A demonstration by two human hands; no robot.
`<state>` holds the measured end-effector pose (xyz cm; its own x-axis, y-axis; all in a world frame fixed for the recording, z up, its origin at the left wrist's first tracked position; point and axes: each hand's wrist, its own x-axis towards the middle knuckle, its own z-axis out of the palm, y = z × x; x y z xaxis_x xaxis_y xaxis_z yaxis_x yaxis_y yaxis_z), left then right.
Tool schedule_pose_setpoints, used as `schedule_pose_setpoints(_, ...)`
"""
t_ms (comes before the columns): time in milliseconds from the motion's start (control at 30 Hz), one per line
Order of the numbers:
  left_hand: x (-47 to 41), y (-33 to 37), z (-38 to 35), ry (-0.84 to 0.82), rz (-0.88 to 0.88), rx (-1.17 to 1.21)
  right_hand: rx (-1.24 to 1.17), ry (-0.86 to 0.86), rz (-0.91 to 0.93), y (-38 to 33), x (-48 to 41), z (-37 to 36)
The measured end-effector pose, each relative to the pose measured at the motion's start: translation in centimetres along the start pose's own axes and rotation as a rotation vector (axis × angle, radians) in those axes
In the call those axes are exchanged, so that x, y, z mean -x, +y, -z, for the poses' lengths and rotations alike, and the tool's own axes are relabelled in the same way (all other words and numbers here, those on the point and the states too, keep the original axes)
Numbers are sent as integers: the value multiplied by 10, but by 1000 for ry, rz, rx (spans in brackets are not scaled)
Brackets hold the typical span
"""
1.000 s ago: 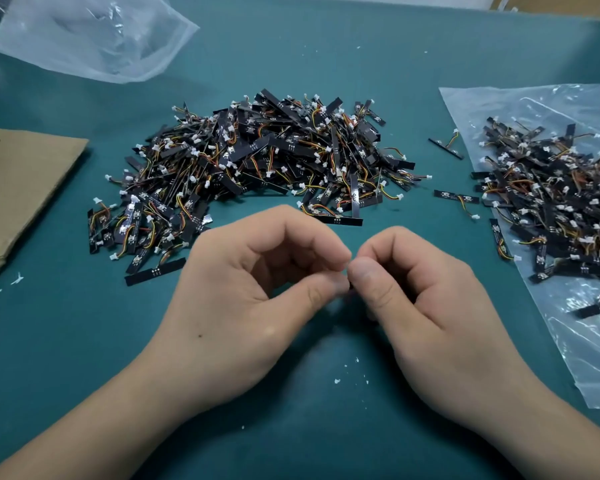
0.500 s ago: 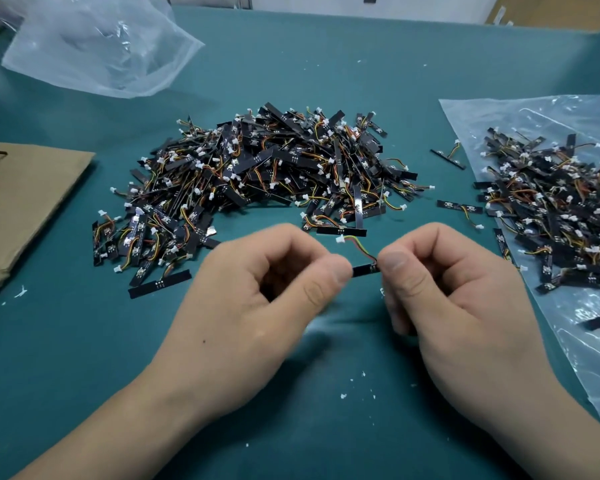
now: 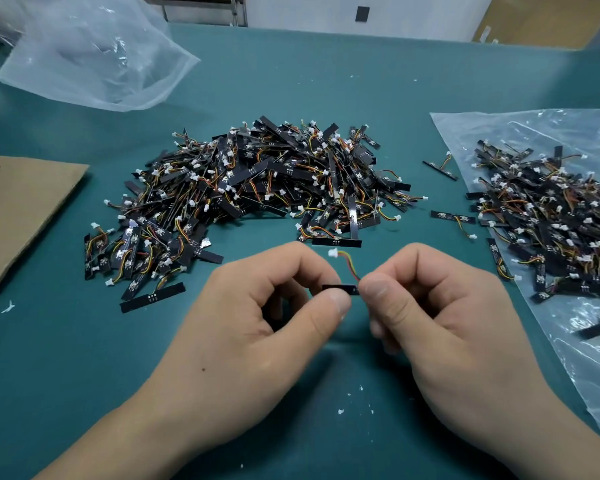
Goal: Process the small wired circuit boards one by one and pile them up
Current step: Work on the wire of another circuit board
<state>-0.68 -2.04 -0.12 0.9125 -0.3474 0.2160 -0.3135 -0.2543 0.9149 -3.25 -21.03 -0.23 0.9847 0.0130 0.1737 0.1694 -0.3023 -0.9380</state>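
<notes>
A small black circuit board (image 3: pixel 340 289) with a red, yellow and orange wire and a white plug (image 3: pixel 332 252) is held between both hands above the green table. My left hand (image 3: pixel 257 327) pinches its left end between thumb and forefinger. My right hand (image 3: pixel 426 317) pinches its right end, where the wire leaves the board. A large pile of such boards (image 3: pixel 257 188) lies just beyond the hands. A second pile (image 3: pixel 551 220) lies on a clear plastic bag at the right.
The clear bag (image 3: pixel 596 358) under the right pile reaches toward the near edge. Loose boards (image 3: pixel 452 218) lie between the piles. An empty crumpled plastic bag (image 3: pixel 94 60) sits far left, brown cardboard (image 3: pixel 21 209) at the left edge. White crumbs (image 3: pixel 341 411) dot the green mat.
My fingertips were pressed together with the board hidden; now the hands have drawn slightly apart and the board, its wire and white plug show between them.
</notes>
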Motion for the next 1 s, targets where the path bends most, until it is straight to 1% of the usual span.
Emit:
schedule_pose_setpoints(100, -1, 0, 0, -21, -18, -5, -1, -23, 2, 0, 1, -1)
schedule_pose_setpoints(200, -1, 1, 0, 2, -28, -21, -38, -18, -4, -1, 0, -2)
schedule_pose_setpoints(333, -3, 2, 1, 56, -13, -14, -6, -32, -12, 0, -1, -2)
schedule_pose_setpoints(533, -3, 0, 1, 42, 12, -34, -21, -49, -14, -2, -1, -2)
schedule_pose_setpoints(733, -4, 0, 1, 39, 35, 10, 32, -61, -22, -1, -2, -3)
schedule_pose_setpoints(1000, -4, -2, 1, 41, 43, 60, 11, -57, -10, 0, -2, -2)
